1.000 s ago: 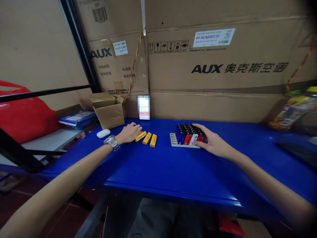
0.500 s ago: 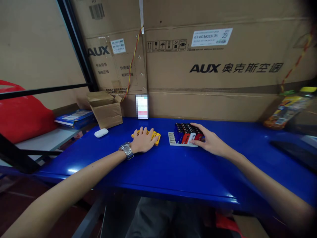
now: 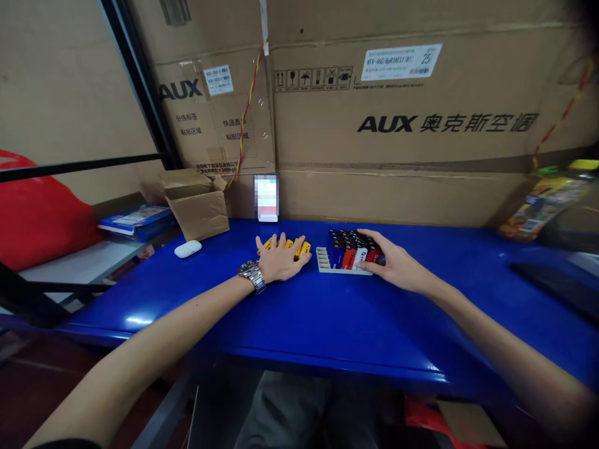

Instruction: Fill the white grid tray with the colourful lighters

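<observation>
My left hand [image 3: 281, 259], with a metal watch on the wrist, lies flat with spread fingers over the yellow lighters [image 3: 303, 247] on the blue table [image 3: 327, 318]; only their ends show past my fingers. My right hand [image 3: 390, 262] rests against the right side of a white slotted tray [image 3: 322, 262] that holds several upright lighters [image 3: 349, 249] in dark blue, red and white. Its fingers curve round the tray's right end and front corner.
Big AUX cardboard cartons [image 3: 397, 131] stand behind the table. A small open cardboard box [image 3: 196, 209], a white earbud case [image 3: 188, 249] and a blurred upright card [image 3: 266, 198] are at the back left. A red bag [image 3: 37, 221] and a blue box [image 3: 135, 221] lie on the left shelf; a snack packet [image 3: 543, 206] sits right.
My left hand slid right from beside the yellow lighters to lie on top of them, pushing them closer to the tray. My right hand stayed on the tray.
</observation>
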Action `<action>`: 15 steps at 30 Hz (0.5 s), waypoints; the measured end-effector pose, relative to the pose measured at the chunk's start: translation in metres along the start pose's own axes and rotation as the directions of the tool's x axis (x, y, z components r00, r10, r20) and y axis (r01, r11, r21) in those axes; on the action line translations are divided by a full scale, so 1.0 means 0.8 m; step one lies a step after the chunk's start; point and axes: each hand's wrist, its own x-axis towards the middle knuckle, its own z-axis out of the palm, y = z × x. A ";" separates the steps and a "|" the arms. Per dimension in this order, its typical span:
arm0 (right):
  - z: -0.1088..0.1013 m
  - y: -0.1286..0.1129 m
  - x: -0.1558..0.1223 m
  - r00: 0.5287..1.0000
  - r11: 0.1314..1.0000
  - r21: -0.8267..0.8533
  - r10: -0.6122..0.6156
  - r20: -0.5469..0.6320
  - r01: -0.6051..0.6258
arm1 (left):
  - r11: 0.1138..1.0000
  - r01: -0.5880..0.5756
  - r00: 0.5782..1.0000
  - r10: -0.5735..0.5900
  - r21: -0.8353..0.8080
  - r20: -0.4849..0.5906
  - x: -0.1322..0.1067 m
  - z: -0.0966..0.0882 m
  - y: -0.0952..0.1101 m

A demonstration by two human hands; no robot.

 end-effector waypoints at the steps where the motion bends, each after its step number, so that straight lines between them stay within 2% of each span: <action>1: 0.000 0.000 0.000 1.000 1.000 0.004 -0.002 0.002 0.002 | 1.000 0.018 1.000 -0.018 -0.008 0.024 0.004 0.002 -0.001; 7: -0.003 -0.007 -0.001 0.999 1.000 0.000 0.027 0.021 -0.027 | 0.990 0.139 0.990 -0.139 -0.036 0.005 0.050 0.017 0.009; 10: -0.005 -0.010 -0.002 1.000 1.000 0.004 0.018 0.021 -0.018 | 0.985 0.159 0.987 -0.158 -0.066 0.029 0.070 0.022 0.011; 13: -0.005 -0.010 -0.003 1.000 1.000 0.014 0.013 0.024 -0.014 | 0.984 0.161 0.986 -0.156 -0.080 0.056 0.077 0.021 0.010; 15: -0.004 -0.008 -0.003 1.000 1.000 0.020 0.010 0.023 -0.010 | 0.985 0.146 0.989 -0.146 -0.087 0.012 0.074 0.013 0.010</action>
